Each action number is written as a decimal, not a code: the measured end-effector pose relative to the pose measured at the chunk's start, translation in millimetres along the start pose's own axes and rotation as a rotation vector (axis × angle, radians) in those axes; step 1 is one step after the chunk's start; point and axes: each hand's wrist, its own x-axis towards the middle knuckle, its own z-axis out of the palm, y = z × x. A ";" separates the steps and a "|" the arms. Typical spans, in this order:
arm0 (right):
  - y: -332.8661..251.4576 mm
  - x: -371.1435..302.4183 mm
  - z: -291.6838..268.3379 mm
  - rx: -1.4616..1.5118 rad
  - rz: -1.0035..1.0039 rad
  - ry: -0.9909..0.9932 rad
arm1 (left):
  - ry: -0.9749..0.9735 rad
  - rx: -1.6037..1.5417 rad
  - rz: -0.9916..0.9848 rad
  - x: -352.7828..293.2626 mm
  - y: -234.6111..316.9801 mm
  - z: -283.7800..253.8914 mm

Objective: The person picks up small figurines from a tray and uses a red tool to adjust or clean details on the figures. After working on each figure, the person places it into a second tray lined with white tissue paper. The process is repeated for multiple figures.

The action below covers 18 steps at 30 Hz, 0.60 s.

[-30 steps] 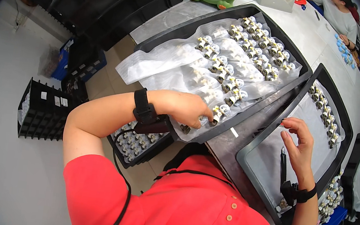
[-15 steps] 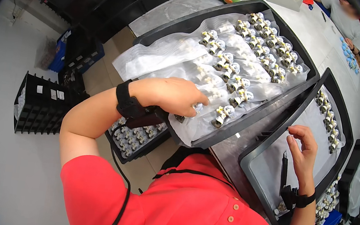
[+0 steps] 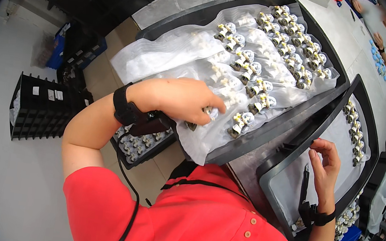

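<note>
My left hand [image 3: 179, 98] reaches over the near left corner of a black tray [image 3: 248, 145] lined with white translucent sheeting. Its thumb and fingers close around a small figurine [image 3: 211, 112] with a pale round head, partly hidden by the fingers. Similar figurines [image 3: 241, 123] in white, yellow and dark grey lie in rows on the sheeting. More show faintly beneath it. My right hand [image 3: 326, 165] hovers above a second black tray [image 3: 289, 165], fingers loosely curved with a gap to the thumb and nothing seen between them.
Figurines [image 3: 355, 129] line the far side of the second tray, and a slim black object [image 3: 305, 184] shows near my right wrist. Below my left forearm stands another filled tray [image 3: 138, 150]. Black crates [image 3: 41, 105] are stacked at left. A co-worker [image 3: 378, 28] sits far right near blue pieces [image 3: 377, 57].
My view has shifted slightly, moving the trays within the picture. My left hand stays at the same figurine. The co-worker's hands have lifted from the blue pieces.
</note>
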 end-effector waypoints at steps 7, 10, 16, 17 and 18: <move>-7.5 -2.7 -4.7 -0.043 0.003 -0.025 | -0.075 -0.012 0.003 3.6 -0.2 5.1; -20.1 -6.1 -6.1 0.004 0.036 -0.042 | -0.013 -0.027 0.001 1.2 -1.5 4.2; -49.8 -3.3 -10.4 -0.144 -0.018 -0.149 | 0.246 -0.052 -0.042 -7.0 -7.6 -2.7; -55.2 -1.0 -9.7 -0.163 -0.035 -0.163 | 0.288 -0.073 -0.041 -6.9 -11.0 -3.6; -60.8 2.5 -8.1 -0.178 -0.069 -0.176 | 0.329 -0.095 -0.039 -7.1 -12.7 -4.6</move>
